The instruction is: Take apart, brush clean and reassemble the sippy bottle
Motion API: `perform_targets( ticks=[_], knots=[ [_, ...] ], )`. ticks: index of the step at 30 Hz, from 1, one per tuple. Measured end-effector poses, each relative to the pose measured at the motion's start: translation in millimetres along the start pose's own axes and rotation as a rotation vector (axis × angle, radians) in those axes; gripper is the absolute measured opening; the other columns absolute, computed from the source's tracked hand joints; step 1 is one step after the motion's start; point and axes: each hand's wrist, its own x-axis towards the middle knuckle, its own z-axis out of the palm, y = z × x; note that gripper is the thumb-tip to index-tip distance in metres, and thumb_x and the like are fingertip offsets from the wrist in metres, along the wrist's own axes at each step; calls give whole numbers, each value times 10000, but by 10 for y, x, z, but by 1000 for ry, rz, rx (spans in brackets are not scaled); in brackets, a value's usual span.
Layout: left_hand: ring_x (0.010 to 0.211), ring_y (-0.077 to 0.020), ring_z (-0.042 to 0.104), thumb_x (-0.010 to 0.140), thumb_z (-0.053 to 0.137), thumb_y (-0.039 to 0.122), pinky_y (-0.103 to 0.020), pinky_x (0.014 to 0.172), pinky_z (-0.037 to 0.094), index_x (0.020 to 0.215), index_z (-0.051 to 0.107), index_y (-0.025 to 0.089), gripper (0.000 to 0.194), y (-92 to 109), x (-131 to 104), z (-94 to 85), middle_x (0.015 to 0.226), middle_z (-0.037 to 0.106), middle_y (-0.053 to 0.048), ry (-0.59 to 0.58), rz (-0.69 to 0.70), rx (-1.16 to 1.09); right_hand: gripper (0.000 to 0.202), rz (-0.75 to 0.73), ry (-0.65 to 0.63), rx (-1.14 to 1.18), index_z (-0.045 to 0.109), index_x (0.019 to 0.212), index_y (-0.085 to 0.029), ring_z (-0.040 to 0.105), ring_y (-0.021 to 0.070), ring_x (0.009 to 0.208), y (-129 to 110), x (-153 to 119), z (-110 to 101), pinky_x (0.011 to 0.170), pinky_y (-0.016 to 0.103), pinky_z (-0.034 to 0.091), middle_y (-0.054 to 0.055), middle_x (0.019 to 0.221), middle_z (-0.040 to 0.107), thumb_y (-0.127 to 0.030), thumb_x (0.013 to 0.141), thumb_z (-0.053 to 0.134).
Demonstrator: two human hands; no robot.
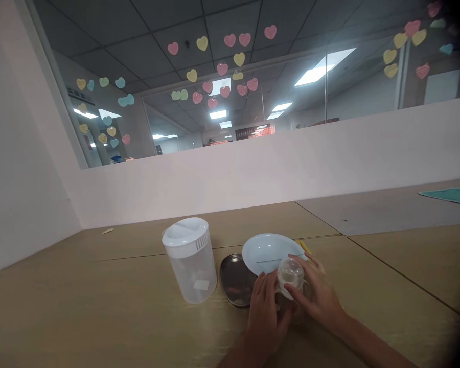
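Observation:
A small clear container with a rounded transparent top (pixel 290 272) is between my two hands, over the table just in front of a white bowl (pixel 266 248). My right hand (pixel 320 291) curls round its right side, thumb and fingers on it. My left hand (pixel 266 309) is closed against its lower left side; its fingers partly hide the container's base. A thin rod lies across the bowl. Left of the bowl, partly under its rim, is a dark metal tray (pixel 235 283).
A tall translucent jug with a white lid (pixel 193 263) stands left of the tray. Something yellow (pixel 303 247) shows behind the bowl. A green cloth (pixel 452 195) lies at the far right. A low wall with a window bounds the wooden table (pixel 118 306).

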Motion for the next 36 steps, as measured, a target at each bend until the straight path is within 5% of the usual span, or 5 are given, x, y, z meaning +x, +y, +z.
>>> perform_targets(
  ticks=[6,12,19,36],
  knots=[
    [1184,-231,447,825,554,302,-450,991,400,1403,176,187,700,-43,-17,38,1275,489,-122,52,-85,-54,537,-3,-90,48,403,1283,-216,508,289,1149,40,-22,28,951,490,426,85,1165,604,-393,798,550],
    [1177,-238,446,842,532,328,-458,999,385,1368,302,202,589,-47,13,1,1272,500,-114,23,-63,-20,548,110,-155,127,388,1300,-219,456,291,1194,52,-60,66,928,473,454,106,1250,536,-397,805,540],
    [1178,-232,455,842,546,338,-440,1000,393,1349,352,195,562,-75,23,-7,1273,516,-106,43,-20,-22,465,139,-107,168,431,1233,-211,545,231,1085,-35,-60,40,877,378,493,105,1175,563,-391,815,526],
    [1122,-241,485,832,542,292,-446,964,412,1284,436,188,475,-21,53,-28,1213,542,-117,88,-4,-41,479,127,-28,80,477,1202,-200,545,252,1104,51,-133,165,874,384,497,100,1135,605,-408,778,554]
  ],
)
